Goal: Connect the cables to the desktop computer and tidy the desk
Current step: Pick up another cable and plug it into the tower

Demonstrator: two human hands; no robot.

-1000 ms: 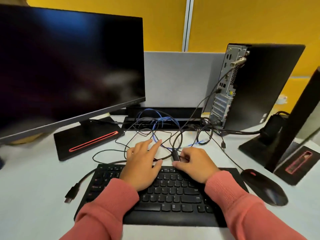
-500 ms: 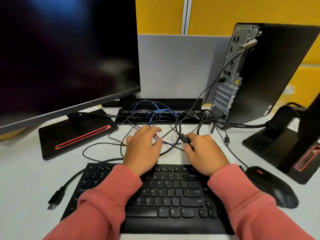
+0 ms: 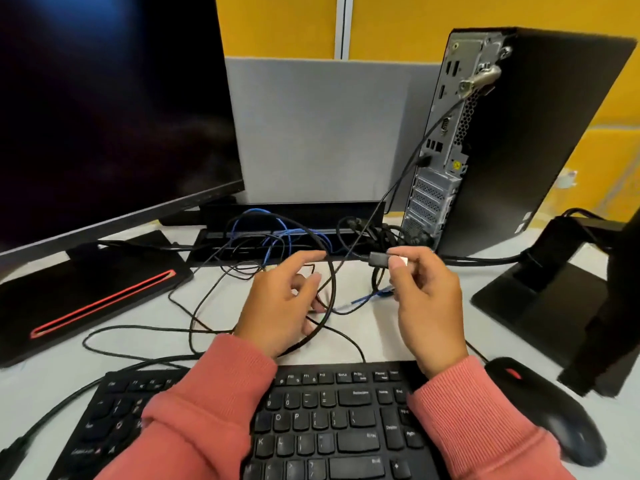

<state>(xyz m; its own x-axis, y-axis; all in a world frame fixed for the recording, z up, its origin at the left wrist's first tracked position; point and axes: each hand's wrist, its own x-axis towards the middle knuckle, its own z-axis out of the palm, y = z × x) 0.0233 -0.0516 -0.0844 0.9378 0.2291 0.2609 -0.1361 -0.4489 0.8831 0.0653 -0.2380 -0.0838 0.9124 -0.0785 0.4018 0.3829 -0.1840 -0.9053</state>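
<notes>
My right hand (image 3: 427, 306) pinches a black cable plug (image 3: 378, 259) with a metal tip, lifted above the desk in front of the desktop computer (image 3: 526, 133). The tower stands at the back right with its rear ports (image 3: 446, 133) turned towards me, and one black cable runs into them. My left hand (image 3: 280, 306) hovers with fingers spread, a black cable loop (image 3: 330, 292) passing by its fingers. A tangle of black and blue cables (image 3: 273, 233) lies behind both hands.
A black keyboard (image 3: 332, 420) lies under my wrists, a black mouse (image 3: 547, 410) to its right. A large dark monitor (image 3: 104, 109) on a red-striped base (image 3: 90, 296) fills the left. A second monitor stand (image 3: 554, 299) sits at the right edge.
My right hand has lifted the plug off the desk and turned it up. My left hand rose off the keyboard and opened. The view has moved closer to the tower.
</notes>
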